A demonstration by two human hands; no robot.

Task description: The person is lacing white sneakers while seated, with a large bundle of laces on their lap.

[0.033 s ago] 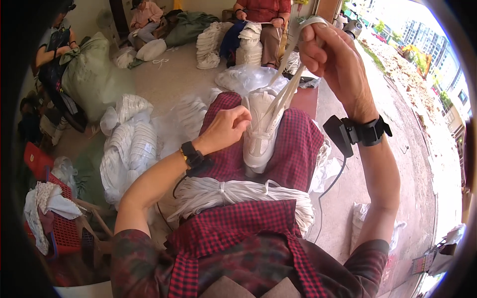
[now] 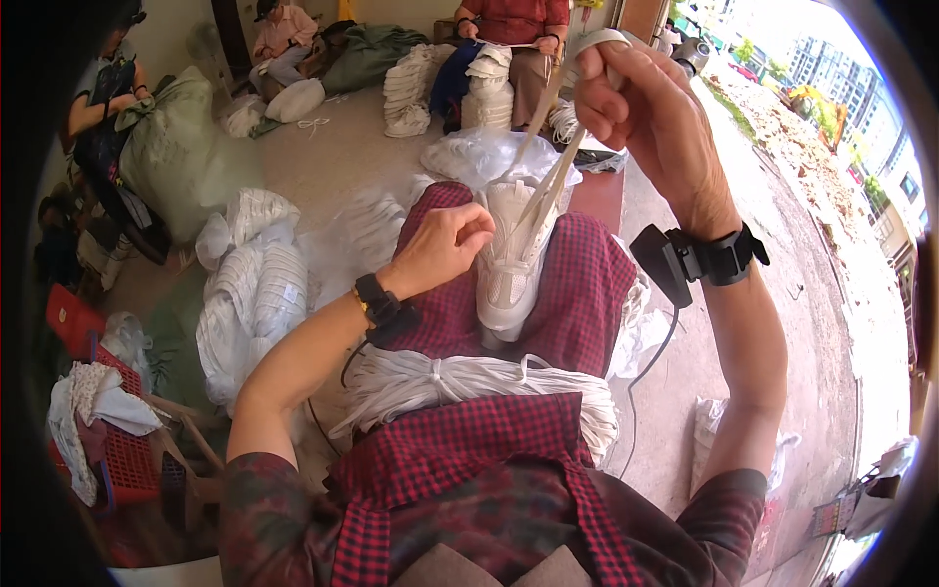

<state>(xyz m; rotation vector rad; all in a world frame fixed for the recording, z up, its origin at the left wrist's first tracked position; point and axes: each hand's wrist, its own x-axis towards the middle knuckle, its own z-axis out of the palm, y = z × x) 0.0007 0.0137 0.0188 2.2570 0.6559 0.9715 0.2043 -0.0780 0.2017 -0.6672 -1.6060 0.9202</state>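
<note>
A white sneaker (image 2: 509, 289) rests between my knees on the red-and-black checked apron, its toe toward me. My right hand (image 2: 636, 108) is raised above and to the right of it, fingers closed on a white shoelace (image 2: 556, 186). The lace passes over the fingers in a loop, and its strands run taut down to the eyelets. Against the sneaker's left edge is my left hand (image 2: 445, 245), its fingers curled together; whatever they pinch is hidden. A tied bundle of white laces (image 2: 460, 380) lies across my lap.
White shoe uppers in clear plastic (image 2: 259, 284) are heaped on the left. A red plastic basket (image 2: 127, 430) with cloths stands at the lower left. Beyond my knees lies a clear plastic bag (image 2: 479, 157). Several people sit farther back near stacked uppers (image 2: 487, 98) and a green sack (image 2: 181, 147).
My right hand has shifted slightly left and up with the lace, and the strands now stand a little steeper. My left hand and the sneaker look almost unmoved.
</note>
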